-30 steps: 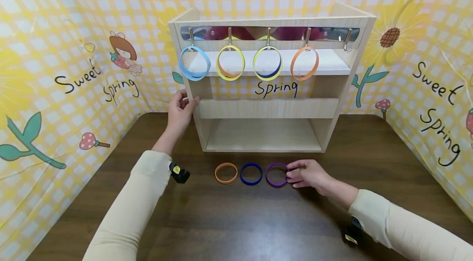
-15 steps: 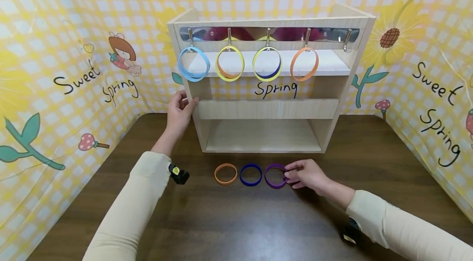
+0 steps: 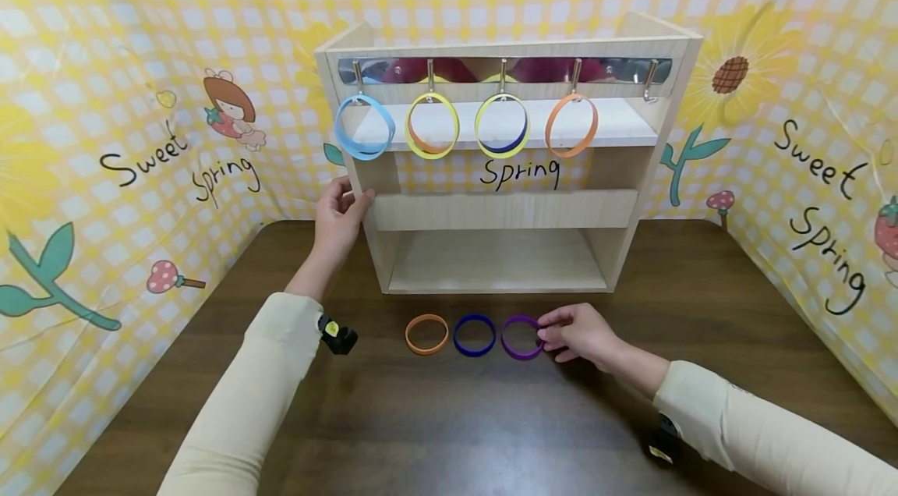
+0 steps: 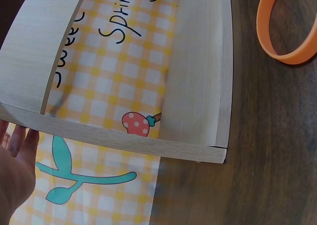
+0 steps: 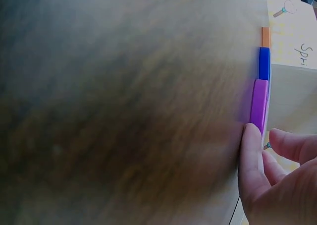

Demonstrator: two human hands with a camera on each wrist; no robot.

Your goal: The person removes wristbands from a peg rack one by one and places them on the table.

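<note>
My left hand (image 3: 337, 220) grips the left side panel of a pale wooden shelf (image 3: 505, 210), thumb in front. In the left wrist view its fingers lie against the panel's outer side. At the right end of a row on the table, my right hand (image 3: 585, 335) holds the near edge of a purple wristband (image 3: 522, 357) between its fingertips. That band lies flat; the right wrist view shows one fingertip against its outer face. To its left lie a blue wristband (image 3: 474, 354) and an orange wristband (image 3: 426, 352), both flat and apart from the hands.
Across the shelf's top runs a metal hook rail (image 3: 540, 69). From its hooks hang light blue bands (image 3: 365, 154), yellow bands (image 3: 432, 156) with orange and blue ones inside, and an orange band (image 3: 571, 154). The rightmost hook (image 3: 649, 83) carries no band. Checked cloth surrounds the dark table (image 3: 449, 418).
My right hand has shifted very slightly left, and the purple wristband with it. My left hand keeps its place on the shelf. The head view has tilted a little.
</note>
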